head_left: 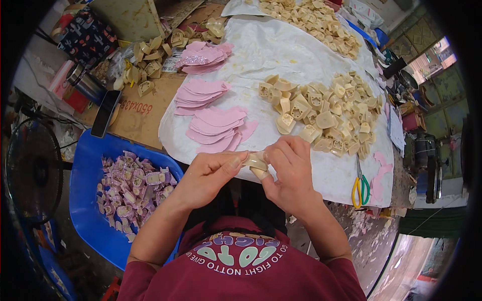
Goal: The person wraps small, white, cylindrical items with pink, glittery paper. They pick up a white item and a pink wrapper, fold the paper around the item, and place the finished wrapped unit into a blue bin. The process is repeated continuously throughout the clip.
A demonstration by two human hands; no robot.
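Observation:
In front of my chest, at the table's near edge, both hands hold one beige plastic shoe heel (256,161). The thumb and fingers of my left hand (212,174) pinch its left end. My right hand (293,171) is closed on the other side, with its thumb below the heel and bent fingers above. The fingers partly hide the heel. Just beyond my hands lie thin pink cut pieces (218,125), fanned in an overlapping stack. A loose heap of similar beige heels (334,113) spreads to the right on the white cloth (251,50).
More pink stacks (201,94) lie further left. Scissors (360,188) with yellow and green handles rest at the right edge. A blue tub (80,200) at lower left holds pink-wrapped heels (133,185). Nearby are a phone (105,114), a steel flask (86,84) and a fan (32,170).

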